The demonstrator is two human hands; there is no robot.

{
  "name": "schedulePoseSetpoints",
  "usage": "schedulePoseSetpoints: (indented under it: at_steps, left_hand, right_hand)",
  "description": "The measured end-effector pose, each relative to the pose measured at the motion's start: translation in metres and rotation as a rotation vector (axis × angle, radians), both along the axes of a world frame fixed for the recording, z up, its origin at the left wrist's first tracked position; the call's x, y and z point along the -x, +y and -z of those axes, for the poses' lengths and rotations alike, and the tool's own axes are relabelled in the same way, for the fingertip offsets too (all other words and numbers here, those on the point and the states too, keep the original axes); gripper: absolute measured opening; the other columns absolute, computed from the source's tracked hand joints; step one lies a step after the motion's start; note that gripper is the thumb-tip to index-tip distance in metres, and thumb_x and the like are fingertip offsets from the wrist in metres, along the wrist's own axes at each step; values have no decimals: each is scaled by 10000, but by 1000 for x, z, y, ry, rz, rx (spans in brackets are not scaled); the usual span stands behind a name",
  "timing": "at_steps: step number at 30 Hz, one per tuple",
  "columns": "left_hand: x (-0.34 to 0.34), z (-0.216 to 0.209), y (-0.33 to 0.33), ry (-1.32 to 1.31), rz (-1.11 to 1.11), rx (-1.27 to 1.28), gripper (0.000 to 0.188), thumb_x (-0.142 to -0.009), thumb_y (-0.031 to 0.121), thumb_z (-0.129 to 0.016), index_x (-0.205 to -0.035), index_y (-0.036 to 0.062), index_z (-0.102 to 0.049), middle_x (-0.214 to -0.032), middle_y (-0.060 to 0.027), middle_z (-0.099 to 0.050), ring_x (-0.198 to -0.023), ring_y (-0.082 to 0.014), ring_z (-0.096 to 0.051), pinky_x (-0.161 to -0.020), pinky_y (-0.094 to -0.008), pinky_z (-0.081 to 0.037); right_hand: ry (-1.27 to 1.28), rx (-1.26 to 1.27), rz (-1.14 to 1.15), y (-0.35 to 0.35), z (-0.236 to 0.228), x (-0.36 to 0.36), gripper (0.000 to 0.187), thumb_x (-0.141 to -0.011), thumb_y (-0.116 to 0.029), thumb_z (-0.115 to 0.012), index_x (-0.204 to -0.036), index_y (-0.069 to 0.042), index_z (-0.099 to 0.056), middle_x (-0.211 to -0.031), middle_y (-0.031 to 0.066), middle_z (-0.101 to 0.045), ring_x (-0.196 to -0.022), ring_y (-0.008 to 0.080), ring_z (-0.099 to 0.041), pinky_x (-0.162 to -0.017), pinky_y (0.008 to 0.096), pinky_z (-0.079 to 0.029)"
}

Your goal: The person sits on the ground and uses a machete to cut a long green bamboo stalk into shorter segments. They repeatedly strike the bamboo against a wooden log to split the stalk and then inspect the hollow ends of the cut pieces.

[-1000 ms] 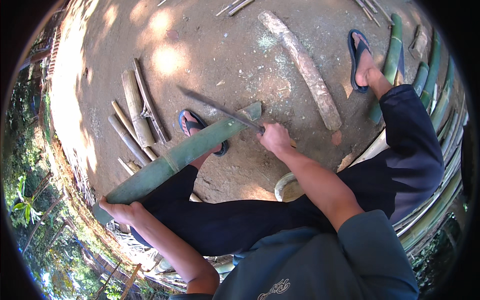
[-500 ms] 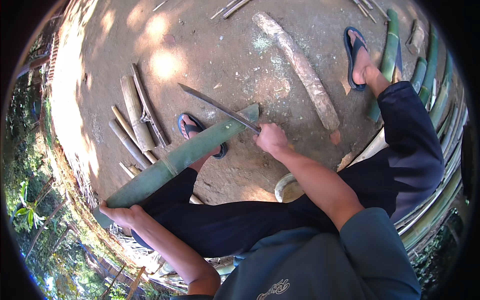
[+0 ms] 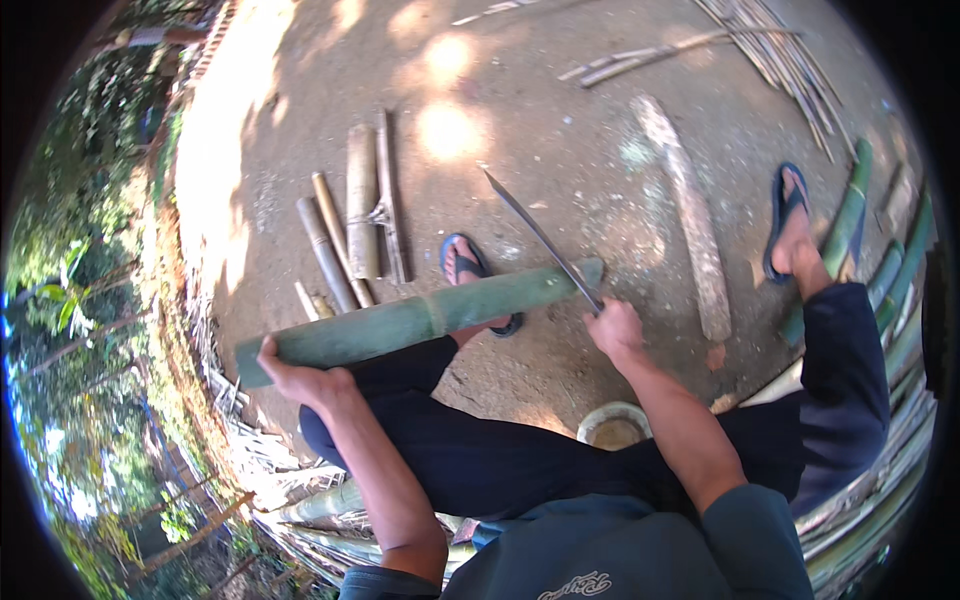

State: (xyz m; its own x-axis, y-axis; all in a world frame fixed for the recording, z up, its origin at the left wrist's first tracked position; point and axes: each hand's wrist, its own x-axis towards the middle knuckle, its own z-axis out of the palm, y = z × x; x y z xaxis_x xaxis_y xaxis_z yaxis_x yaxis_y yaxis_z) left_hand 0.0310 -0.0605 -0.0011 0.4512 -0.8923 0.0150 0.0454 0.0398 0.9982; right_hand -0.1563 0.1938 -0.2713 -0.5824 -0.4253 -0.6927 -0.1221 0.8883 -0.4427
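Observation:
A length of green bamboo (image 3: 380,332) lies slantwise across my left thigh, its narrow end out to the right. Near its broad left end, my left hand (image 3: 305,380) grips it, thumb on the upper face and the other fingers hidden beneath. My right hand (image 3: 615,327) is wrapped round the handle of a long-bladed machete (image 3: 535,225); the handle itself is mostly covered. The blade points up and to the left and crosses the bamboo close to its narrow end. Whether the edge touches the bamboo, I cannot tell.
Cut bamboo pieces (image 3: 361,200) lie on the ground beyond my left foot. A rough log (image 3: 690,220) lies between my feet. Thin sticks (image 3: 775,60) are heaped at the far right. More green bamboo (image 3: 850,205) lies by my right foot, and a round hollow rim (image 3: 613,428) shows between my legs.
The view has turned, so the scene sits further right and lower. The bamboo appears more level, and the machete stands steeper near the same end. Both hands keep their holds.

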Motion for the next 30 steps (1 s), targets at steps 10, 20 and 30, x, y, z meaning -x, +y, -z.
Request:
schedulePoseSetpoints:
  at_steps: [10,20,30]
  left_hand:
    - [2,2,-9,110,211,179,319,-809,217,-655,-1020,-16,-598,-904,-134,-658,-794,-213,-635,-732,-349,-530]
    - [-8,6,-5,114,224,222,316,-782,197,-628,-993,-35,-593,-874,-158,-651,-791,-238,-643,-706,-363,-532]
    - [-28,12,-5,346,548,208,549,-710,377,-623,-1114,10,-563,-982,-167,-627,-927,-302,-631,-869,-420,-514]
  right_hand:
    - [174,20,-149,3,10,0,306,-778,-237,-749,-954,12,-720,-934,272,-713,-929,437,-699,-811,504,-547]
    - [134,4,-187,12,15,-6,311,-753,-216,-726,-853,76,-689,-838,280,-699,-856,445,-696,-774,518,-538]
    - [-22,-99,-147,14,-3,-8,340,-774,-321,-701,-972,-46,-729,-959,236,-716,-949,434,-683,-871,505,-551]
